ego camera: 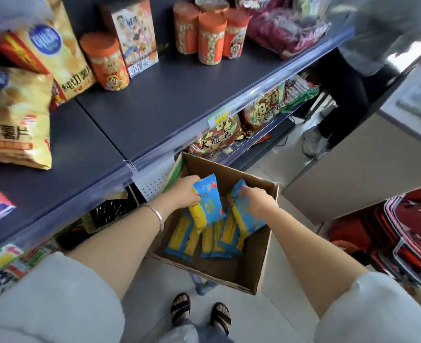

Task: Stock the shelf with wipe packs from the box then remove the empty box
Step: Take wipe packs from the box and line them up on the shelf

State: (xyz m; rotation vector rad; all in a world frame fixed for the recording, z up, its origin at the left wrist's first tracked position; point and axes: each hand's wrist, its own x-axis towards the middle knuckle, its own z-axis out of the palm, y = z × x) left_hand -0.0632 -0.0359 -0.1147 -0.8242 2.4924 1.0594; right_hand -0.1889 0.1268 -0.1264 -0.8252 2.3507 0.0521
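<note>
An open cardboard box (251, 258) stands on the floor in front of the shelving. Both my hands are inside it. My left hand (183, 194) grips a blue and yellow wipe pack (208, 203) by its upper left edge, lifted above the others. My right hand (259, 203) holds a second wipe pack (245, 221), tilted against the box's right side. Several more packs (204, 240) lie flat on the box bottom. The dark grey shelf (170, 95) above has a wide bare stretch.
Chip bags (14, 115) sit at the shelf's left, orange canisters (105, 63) and a snack carton (136, 35) at its back. Snack bags (219, 137) fill the lower shelf. Another person (340, 95) stands at the upper right. Red packaged goods (402, 233) are stacked at the right.
</note>
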